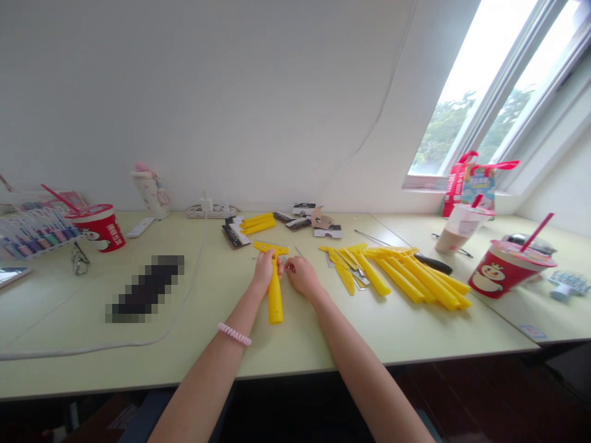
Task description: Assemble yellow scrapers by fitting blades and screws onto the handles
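My left hand (263, 271) is wrapped round the neck of a yellow T-shaped scraper (275, 301), whose handle points toward me and whose wide head lies away from me. Close to the scraper's right side, my right hand (301, 274) has its fingers curled together at a small patterned piece by the neck; what they pinch is too small to make out. To the right lie loose yellow scraper heads (344, 277) with metal pieces, beside a pile of yellow handles (431, 283).
Yellow handles (258, 223) and black-and-white packets (235, 232) lie near the wall. A blurred dark object (148, 289) is on the left. Red cups (104, 231) stand at both sides, with a power strip (210, 211) behind and a screwdriver (431, 264) at right.
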The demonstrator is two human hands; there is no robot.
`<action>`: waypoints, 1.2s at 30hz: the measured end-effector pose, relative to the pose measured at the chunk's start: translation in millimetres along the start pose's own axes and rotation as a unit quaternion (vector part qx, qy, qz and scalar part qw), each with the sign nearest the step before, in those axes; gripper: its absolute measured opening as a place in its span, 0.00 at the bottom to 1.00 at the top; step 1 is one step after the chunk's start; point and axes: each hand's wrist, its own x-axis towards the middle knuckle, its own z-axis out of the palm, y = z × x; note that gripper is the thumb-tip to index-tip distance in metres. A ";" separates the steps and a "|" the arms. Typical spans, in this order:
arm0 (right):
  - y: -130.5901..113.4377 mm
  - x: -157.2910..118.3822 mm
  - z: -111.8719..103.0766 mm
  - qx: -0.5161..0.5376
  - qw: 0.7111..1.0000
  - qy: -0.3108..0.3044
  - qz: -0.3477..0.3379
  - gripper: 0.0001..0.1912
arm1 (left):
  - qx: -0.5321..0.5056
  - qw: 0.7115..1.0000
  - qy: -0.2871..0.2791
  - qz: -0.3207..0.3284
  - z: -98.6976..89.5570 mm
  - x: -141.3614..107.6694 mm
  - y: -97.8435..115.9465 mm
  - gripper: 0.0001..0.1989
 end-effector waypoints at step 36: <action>22.0 -4.8 -35.7 0.416 0.905 0.018 0.089 0.09 | 0.101 0.981 -0.152 -0.071 3.9 -1.4 -16.5 0.07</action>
